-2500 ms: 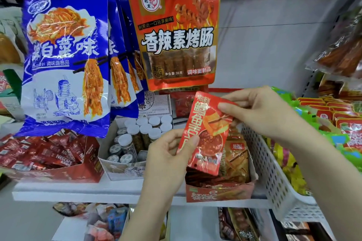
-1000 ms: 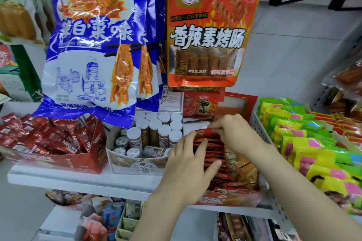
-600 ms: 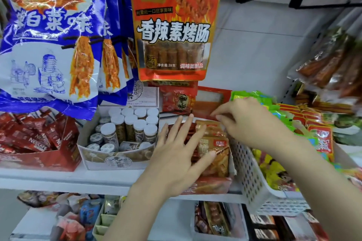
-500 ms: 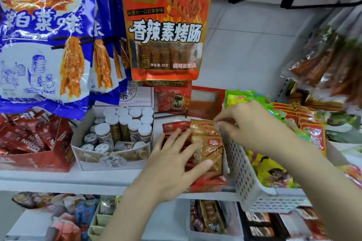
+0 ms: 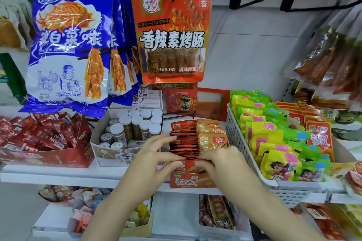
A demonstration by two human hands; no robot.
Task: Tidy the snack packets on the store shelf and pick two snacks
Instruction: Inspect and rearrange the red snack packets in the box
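A red display box (image 5: 193,181) on the white shelf (image 5: 82,175) holds a row of upright red snack packets (image 5: 183,143) on its left and tan snack packets (image 5: 212,139) on its right. My left hand (image 5: 154,160) is at the box's front left, its fingers lying over the red packets and pinching the front ones. My right hand (image 5: 221,164) is at the front right, fingers curled over the tops of the front packets. Both hands meet at the front of the row.
A white basket (image 5: 238,143) of yellow-green packets stands right of the box. A carton of white-capped jars (image 5: 135,129) stands left of it, then a red Nescafe box (image 5: 45,154). Blue bags (image 5: 70,49) and an orange bag (image 5: 171,35) hang above. More snacks fill the lower shelf.
My right hand has come down from the back of the row to the front of the box. My left hand has slid to the front packets too. The view shifted.
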